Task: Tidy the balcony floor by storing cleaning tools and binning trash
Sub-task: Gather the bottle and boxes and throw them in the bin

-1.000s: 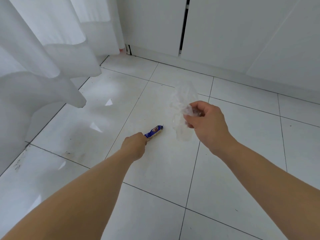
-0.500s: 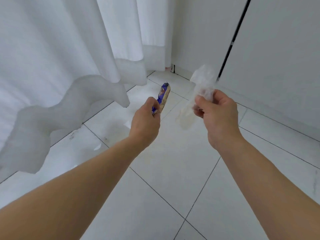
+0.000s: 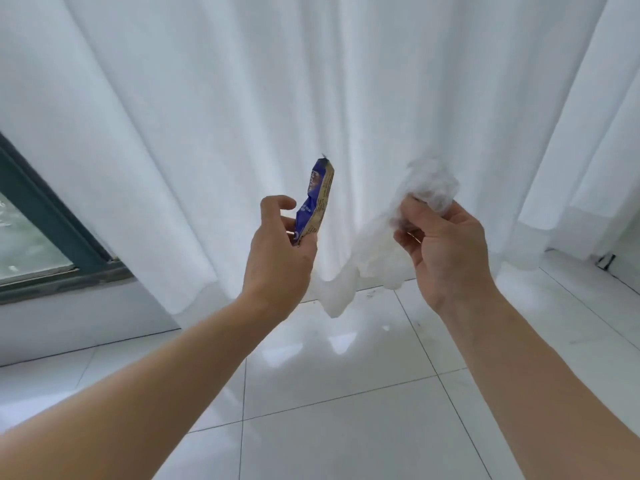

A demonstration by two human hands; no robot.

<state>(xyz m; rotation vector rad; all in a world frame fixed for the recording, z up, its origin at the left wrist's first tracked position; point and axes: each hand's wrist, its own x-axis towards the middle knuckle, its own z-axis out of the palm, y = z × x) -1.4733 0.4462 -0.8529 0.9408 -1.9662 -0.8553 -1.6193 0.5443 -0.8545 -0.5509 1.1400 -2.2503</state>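
Wrapper (image 3: pixel 315 199): blue and tan, print too blurred to read. Its lower end is hidden in the left hand (image 3: pixel 277 251), which pinches it upright, forefinger raised free.
Crumpled clear plastic (image 3: pixel 426 188): edges hard to trace against the white curtain (image 3: pixel 242 98). The right hand (image 3: pixel 446 247) curls round it, just right of the wrapper.
Floor (image 3: pixel 346 393): glossy white tiles.
Dark window frame (image 3: pixel 45 216): far left, cut off.

wrapper (image 3: pixel 316 199): blue-purple, tan edge with fine dark print; plastic bag (image 3: pixel 408 216): clear-white, crinkled; curtain (image 3: pixel 242 98): plain white; floor (image 3: pixel 346 393): glossy white tiles, dark grout; window frame (image 3: pixel 45 216): dark grey-green
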